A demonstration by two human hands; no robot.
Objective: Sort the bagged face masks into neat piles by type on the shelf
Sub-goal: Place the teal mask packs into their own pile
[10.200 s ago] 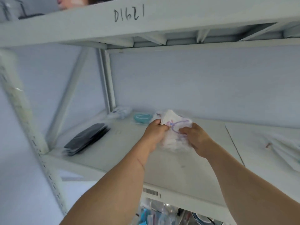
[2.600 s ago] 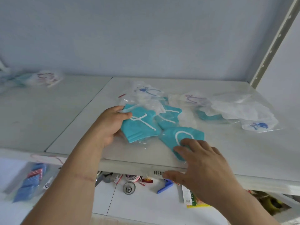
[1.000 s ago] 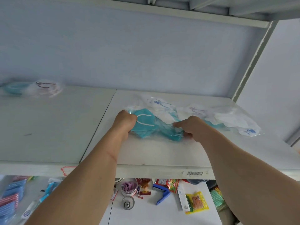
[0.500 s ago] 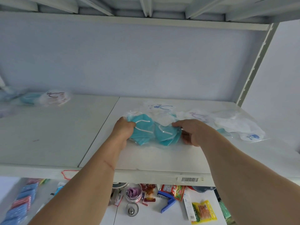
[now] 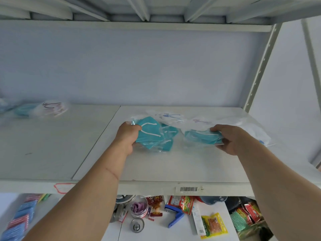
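Left hand (image 5: 127, 136) grips a bunch of bagged teal masks (image 5: 149, 134) on the shelf (image 5: 156, 167), just right of its panel seam. Right hand (image 5: 229, 139), apart from the left, pinches another bagged teal mask (image 5: 201, 138). White bagged masks (image 5: 199, 121) lie just behind both.

Bare forearms, no sleeves, left forearm (image 5: 97, 185) scratched

Soft, even daylight filled the scene, with a bluish cast over the wall (image 5: 156, 66). Shadows were faint. The clear bags (image 5: 225, 126) caught mild glare. Wide-angle distortion bent the upright post (image 5: 260, 66) at the right edge. The masks at far left (image 5: 40, 108) were smeared with blur; the centre stayed fairly sharp
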